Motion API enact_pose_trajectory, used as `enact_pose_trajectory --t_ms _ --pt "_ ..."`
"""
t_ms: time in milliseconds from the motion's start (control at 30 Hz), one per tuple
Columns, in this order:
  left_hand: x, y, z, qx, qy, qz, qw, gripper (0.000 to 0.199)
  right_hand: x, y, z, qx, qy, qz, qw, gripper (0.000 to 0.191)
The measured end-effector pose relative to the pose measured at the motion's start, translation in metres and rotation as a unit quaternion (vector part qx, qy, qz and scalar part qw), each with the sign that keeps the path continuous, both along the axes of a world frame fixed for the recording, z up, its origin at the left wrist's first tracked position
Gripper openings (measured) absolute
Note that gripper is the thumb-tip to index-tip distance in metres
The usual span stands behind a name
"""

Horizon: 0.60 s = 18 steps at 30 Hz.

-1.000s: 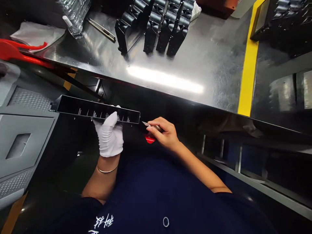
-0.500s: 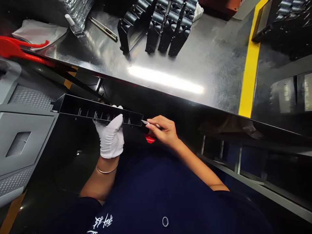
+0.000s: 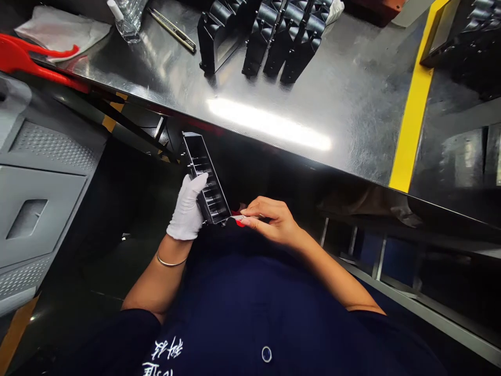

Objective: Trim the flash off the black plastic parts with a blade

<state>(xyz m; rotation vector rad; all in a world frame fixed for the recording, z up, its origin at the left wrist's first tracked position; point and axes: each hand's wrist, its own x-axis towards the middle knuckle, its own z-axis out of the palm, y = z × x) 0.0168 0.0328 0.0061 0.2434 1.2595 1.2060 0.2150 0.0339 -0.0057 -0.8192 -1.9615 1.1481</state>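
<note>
**Craft knife point(image 3: 237, 217) meets the corner of the black compartmented housing point(image 3: 214, 201)**

And here's the housing, held in the air in front of the dark shirt, below the near edge of the metal bench point(image 3: 360, 104), its long open side showing a row of thin ribs. The gloved left hand point(image 3: 187, 209) has it clamped, thumb over the rim, fingers around the far side. Over to the bare right hand point(image 3: 274, 219): thumb and fingertips pinched together on the knife, blade tip at the housing's lower corner, seemingly touching, though it's small to call. A red object point(image 3: 240, 223) peeks out just below the knife.

Up on the bench, more black housings point(image 3: 289, 47) stand in a group, a slim utility knife point(image 3: 172, 30) to their left, then a clear bottle point(image 3: 127, 26) with a white cap. Yellow tape point(image 3: 413, 125) crosses the right side!
</note>
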Motion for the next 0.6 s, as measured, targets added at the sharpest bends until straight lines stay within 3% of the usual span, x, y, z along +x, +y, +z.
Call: enact_pose_trajectory --t_ms 167,333,600 --pt "0.0 -0.003 -0.002 0.015 0.019 0.009 1.0 0.035 -0.002 0.002 -0.007 0.049 -0.01 0.006 0.999 0.015" --pt "0.001 -0.011 -0.001 0.041 0.057 -0.071 0.995 0.036 -0.006 0.016 -0.008 0.081 -0.019 -0.027 0.996 0.016" --pt "0.005 -0.015 0.013 0.075 -0.003 -0.201 0.977 0.037 0.0 0.051 -0.013 0.063 -0.025 -0.069 0.995 0.023"
